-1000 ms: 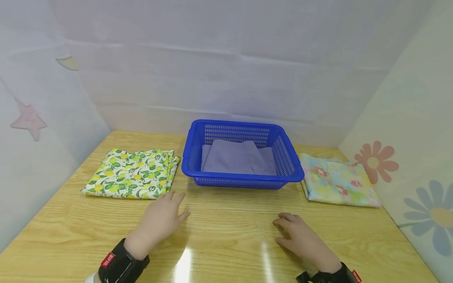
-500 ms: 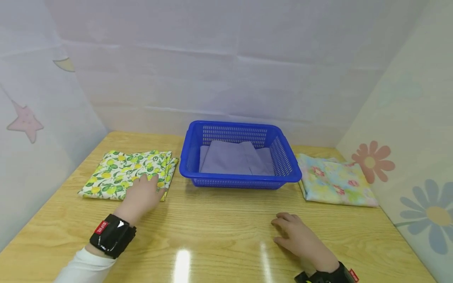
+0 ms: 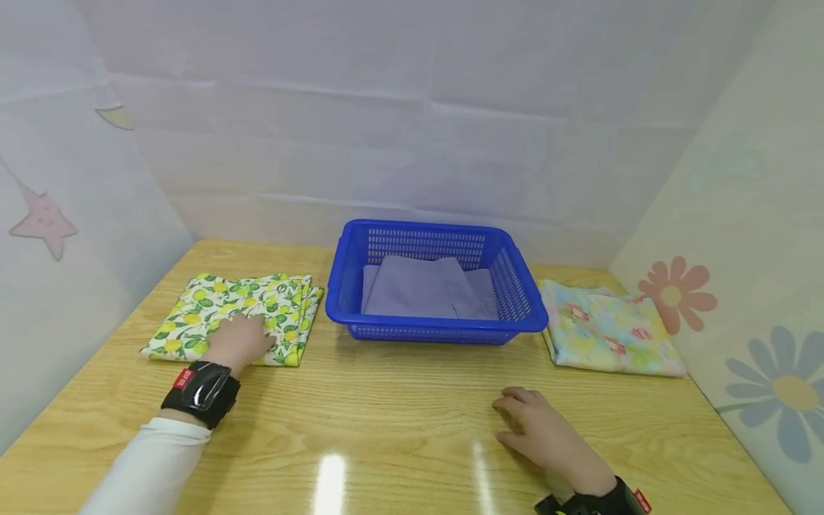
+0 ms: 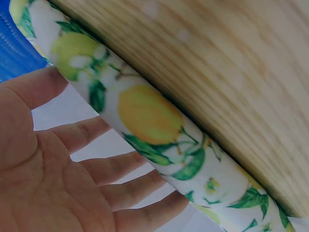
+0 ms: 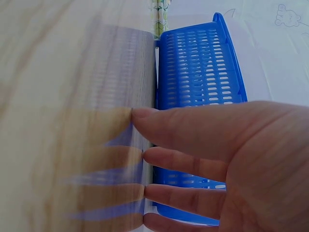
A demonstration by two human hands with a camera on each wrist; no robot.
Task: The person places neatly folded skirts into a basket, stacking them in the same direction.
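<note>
Covering lemon cloth near edge: left hand, fingertips hidden.

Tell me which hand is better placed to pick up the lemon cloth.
Left. The left hand already rests on the lemon cloth; the right hand lies flat on the table, beyond the basket.

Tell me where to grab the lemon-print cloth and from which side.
Probably the right edge of the lemon-print cloth, facing the basket: the folded layers fan out there, so fingers can slip under from the right and pinch the stack. The left hand lies over the near edge with straight fingers.
</note>
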